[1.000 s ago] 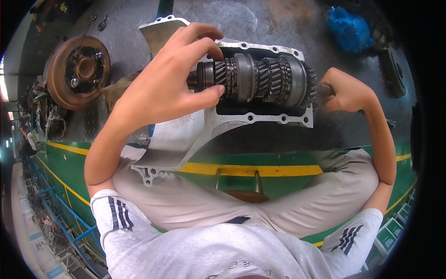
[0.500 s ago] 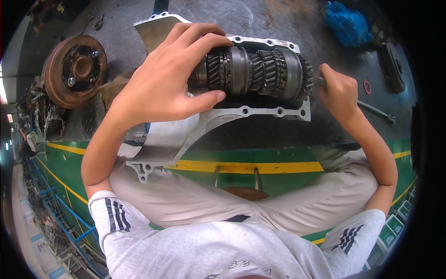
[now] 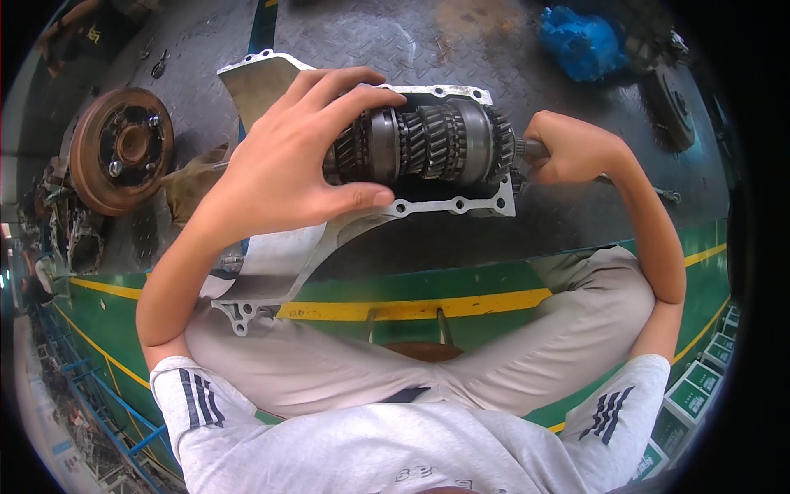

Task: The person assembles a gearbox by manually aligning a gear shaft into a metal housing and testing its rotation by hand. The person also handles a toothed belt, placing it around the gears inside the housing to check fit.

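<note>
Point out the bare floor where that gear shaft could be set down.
Bare tread plate lies between the aluminium housing and the blue part, and below the right hand. It is crowded left, around the brake drum. The left hand grips the gear shaft.

Dark gear cluster shaft [image 3: 428,144] lies horizontal, seemingly above grey housing [image 3: 288,255].

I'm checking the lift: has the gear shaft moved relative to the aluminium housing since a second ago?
Yes. The gear shaft has risen toward the aluminium housing's far flange, covering the opening it sat lower in.
</note>
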`<act>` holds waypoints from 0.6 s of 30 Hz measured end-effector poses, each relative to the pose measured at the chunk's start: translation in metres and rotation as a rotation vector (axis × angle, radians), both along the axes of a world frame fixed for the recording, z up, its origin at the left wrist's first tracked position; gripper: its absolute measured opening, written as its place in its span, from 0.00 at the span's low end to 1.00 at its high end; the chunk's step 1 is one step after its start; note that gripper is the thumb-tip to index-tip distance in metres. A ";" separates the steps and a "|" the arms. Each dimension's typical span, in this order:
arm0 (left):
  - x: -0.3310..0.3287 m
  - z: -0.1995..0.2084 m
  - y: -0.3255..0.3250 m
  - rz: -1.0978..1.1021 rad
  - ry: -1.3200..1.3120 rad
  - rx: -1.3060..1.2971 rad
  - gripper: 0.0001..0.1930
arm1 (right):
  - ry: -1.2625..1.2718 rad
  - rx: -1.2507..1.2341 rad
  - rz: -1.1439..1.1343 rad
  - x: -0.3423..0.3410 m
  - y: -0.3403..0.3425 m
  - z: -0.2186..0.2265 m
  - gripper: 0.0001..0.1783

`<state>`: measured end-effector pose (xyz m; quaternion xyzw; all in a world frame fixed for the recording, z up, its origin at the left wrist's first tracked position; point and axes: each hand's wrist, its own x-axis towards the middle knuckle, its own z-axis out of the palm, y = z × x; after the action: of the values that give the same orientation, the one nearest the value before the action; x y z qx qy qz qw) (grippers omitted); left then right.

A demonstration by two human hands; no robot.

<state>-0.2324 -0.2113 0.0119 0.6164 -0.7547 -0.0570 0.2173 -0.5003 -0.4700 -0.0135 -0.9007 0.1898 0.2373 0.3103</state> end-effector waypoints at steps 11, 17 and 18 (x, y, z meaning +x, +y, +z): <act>0.002 -0.002 -0.001 0.004 0.123 0.022 0.33 | -0.651 -0.670 -0.035 -0.029 0.030 -0.047 0.10; 0.000 -0.001 -0.001 0.040 0.045 0.019 0.35 | -0.774 -0.836 0.007 -0.035 0.027 -0.069 0.14; 0.000 -0.001 -0.002 0.041 0.059 0.039 0.35 | -0.729 -0.805 0.015 -0.035 0.026 -0.065 0.13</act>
<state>-0.2321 -0.2131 0.0108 0.6338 -0.7340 -0.0855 0.2287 -0.5355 -0.4439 -0.0786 -0.9737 0.1395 -0.1796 -0.0152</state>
